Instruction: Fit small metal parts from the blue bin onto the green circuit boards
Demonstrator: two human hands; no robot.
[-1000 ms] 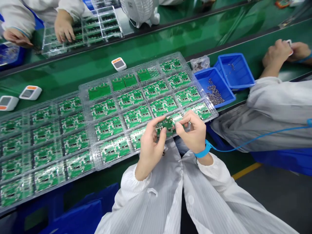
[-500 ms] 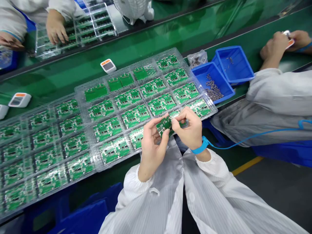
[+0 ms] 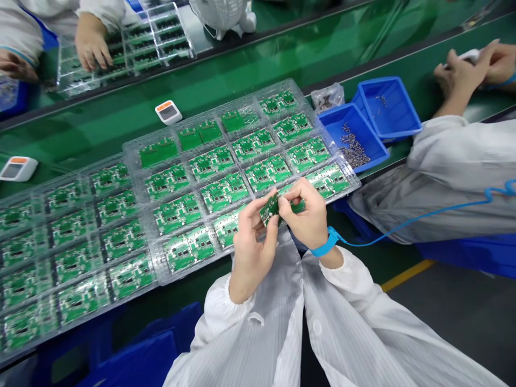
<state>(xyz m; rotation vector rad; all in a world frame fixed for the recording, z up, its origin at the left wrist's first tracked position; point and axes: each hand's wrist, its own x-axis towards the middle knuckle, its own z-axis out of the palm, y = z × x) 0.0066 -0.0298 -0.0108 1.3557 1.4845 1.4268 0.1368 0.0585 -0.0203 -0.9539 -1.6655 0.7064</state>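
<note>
Head view, clock centred on the circuit board (image 3: 269, 208) in work, 12 away from the worker. Board is up off the near row of the clear tray (image 3: 158, 252), tilted, in front of the worker's coat.

Left hand (image 3: 255, 247), at 7: thumb and forefinger grasping the board by its edges, other fingers curled behind. Right hand (image 3: 306, 215), at 3: thumb and fingers pinched closed on the board's other end; cannot tell whether a small part sits beneath the fingertips.

Nearby: blue box (image 3: 373, 137) at 2 with small metal bits (image 3: 355, 151) in it, second blue box (image 3: 401, 118) just beyond. Blue wrist strap (image 3: 325, 244) at 4, its cord (image 3: 407, 223) trailing toward 3. White-and-orange gadget (image 3: 168, 112) at 10. Neighbour's hands (image 3: 461, 78) far out at 2.

On handling, as judgement: left grip best firm but on the edges only, off the raised parts. Right fingertips should press squarely, lightly, no twisting; a thin board could flex. Hands a little higher would spare the boards below from knocks. Cord best left slack, clear of the tray's 3 o'clock corner.
</note>
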